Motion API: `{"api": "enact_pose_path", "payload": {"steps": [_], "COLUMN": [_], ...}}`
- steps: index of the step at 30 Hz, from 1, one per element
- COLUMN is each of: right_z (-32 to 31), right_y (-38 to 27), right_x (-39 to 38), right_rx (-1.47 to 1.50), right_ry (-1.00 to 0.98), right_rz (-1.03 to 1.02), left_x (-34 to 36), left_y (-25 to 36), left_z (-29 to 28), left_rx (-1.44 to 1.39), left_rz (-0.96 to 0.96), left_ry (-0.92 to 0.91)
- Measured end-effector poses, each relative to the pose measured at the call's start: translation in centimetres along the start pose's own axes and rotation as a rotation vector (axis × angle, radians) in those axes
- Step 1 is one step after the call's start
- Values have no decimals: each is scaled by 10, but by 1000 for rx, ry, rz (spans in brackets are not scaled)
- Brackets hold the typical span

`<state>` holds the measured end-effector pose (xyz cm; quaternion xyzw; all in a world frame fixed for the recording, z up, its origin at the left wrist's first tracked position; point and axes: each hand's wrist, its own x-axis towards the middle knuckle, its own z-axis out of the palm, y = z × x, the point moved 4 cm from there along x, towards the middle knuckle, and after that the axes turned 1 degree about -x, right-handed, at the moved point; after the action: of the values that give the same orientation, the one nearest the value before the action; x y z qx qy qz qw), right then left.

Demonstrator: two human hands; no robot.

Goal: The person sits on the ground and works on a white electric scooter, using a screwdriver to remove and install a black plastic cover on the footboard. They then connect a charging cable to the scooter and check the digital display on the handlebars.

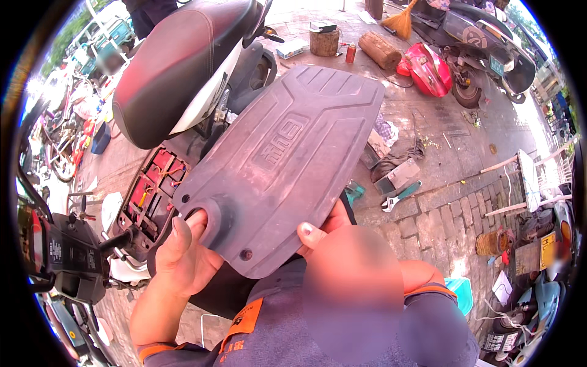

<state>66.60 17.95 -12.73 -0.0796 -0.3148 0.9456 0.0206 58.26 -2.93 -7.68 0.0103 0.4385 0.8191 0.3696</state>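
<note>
scooter (183, 67) upper left, battery bay (150, 189) open | grey floor panel (284, 165) frame centre, tilted up above bay | left hand (183, 257) pinching lower-left edge, thumb on top | right hand (318, 232) clamped on lower-right edge, mostly blurred | risk: thin edge grip, panel could slip onto battery wiring

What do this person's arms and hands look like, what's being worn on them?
Both hands are bare, no gloves: left hand, right hand. The forearms are bare too. Short grey-blue sleeves end in orange cuffs, and an orange patch sits on the left sleeve. Part of the right arm is blurred.
</note>
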Motion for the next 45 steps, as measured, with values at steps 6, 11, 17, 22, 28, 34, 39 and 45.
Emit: {"api": "enact_pose_path", "payload": {"steps": [6,11,17,22,28,34,39,45], "right_z": [53,61,62,73,32,12,5,26], "right_y": [78,145,171,182,212,206,204,195], "right_x": [-14,-15,54,109,146,147,159,156], "right_rx": [-138,-434,-1252,-1749,-1808,-1932,-1989,-1909], "right_ry": [-354,-723,-1418,-1731,-1664,-1853,-1754,-1771], "right_rz": [418,1091,517,209,162,214,66,36], "left_x": [-93,-193,-255,-221,-172,-135,-126,-138], "left_y": [18,41,77,76,70,76,87,73], "left_z": [-40,-97,-149,-223,-276,-339,-398,-455], "left_rx": [261,550,666,591,548,598,568,338], "left_rz": [165,267,227,192,175,226,234,281], "left_ry": [480,734,928,995,1008,1081,1102,1118]}}
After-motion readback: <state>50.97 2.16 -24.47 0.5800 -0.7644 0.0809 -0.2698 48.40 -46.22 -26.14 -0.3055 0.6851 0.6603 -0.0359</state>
